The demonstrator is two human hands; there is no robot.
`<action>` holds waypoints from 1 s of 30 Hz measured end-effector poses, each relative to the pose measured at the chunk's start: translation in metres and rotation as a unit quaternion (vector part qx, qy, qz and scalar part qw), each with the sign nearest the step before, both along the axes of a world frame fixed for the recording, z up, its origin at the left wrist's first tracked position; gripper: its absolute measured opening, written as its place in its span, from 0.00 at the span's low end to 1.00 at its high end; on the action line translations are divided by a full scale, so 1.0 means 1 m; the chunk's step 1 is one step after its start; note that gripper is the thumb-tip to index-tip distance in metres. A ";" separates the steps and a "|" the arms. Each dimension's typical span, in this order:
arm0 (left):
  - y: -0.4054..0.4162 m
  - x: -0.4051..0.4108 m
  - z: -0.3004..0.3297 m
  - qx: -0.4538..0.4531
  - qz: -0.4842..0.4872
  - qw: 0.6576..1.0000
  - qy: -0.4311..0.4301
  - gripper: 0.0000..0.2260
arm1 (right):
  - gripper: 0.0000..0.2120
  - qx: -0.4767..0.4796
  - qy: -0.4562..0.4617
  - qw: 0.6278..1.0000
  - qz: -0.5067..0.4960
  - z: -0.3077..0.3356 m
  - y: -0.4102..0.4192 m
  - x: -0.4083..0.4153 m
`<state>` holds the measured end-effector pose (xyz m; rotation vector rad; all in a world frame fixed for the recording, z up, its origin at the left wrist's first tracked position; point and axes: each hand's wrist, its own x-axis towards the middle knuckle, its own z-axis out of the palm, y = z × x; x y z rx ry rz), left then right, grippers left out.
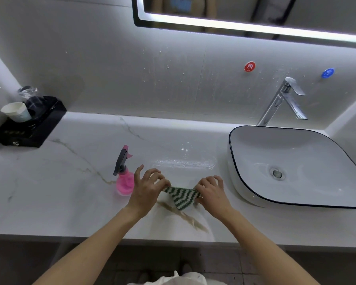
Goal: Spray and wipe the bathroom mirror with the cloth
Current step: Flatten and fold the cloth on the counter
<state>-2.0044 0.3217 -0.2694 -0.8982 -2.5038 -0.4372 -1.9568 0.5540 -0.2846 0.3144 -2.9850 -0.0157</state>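
While both hands are pinching the cloth [182, 197] taut, left hand [147, 187] and right hand [211, 191], the spray bottle [124, 177] is standing just beside the left one, at its nine o'clock, upright.

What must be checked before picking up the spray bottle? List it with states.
1. Green-and-white zigzag cloth in hand: ok, left hand and right hand both pinch it.
2. A hand free for the bottle: not ok, both are busy.
3. Pink spray bottle with grey trigger upright within reach: ok, beside the left hand.
4. Liquid in the bottle: cannot tell.
5. LED-edged wall mirror in view: ok, lower edge only.
6. White marble counter dry: not ok, wet patch behind the hands.
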 end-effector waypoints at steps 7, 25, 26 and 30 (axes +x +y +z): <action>-0.001 -0.002 0.007 0.028 0.023 0.999 -0.002 0.14 | 0.17 -0.017 0.023 0.999 0.016 0.011 0.002 -0.007; -0.020 -0.030 0.020 0.040 0.033 0.998 -0.040 0.13 | 0.03 -0.071 0.004 0.994 -0.084 0.020 0.043 -0.022; -0.020 -0.029 0.019 0.038 0.027 0.998 -0.040 0.13 | 0.03 -0.065 0.004 0.994 -0.085 0.020 0.043 -0.023; -0.017 -0.034 0.016 0.054 0.026 0.997 -0.058 0.12 | 0.04 -0.049 0.029 0.994 -0.090 0.021 0.043 -0.032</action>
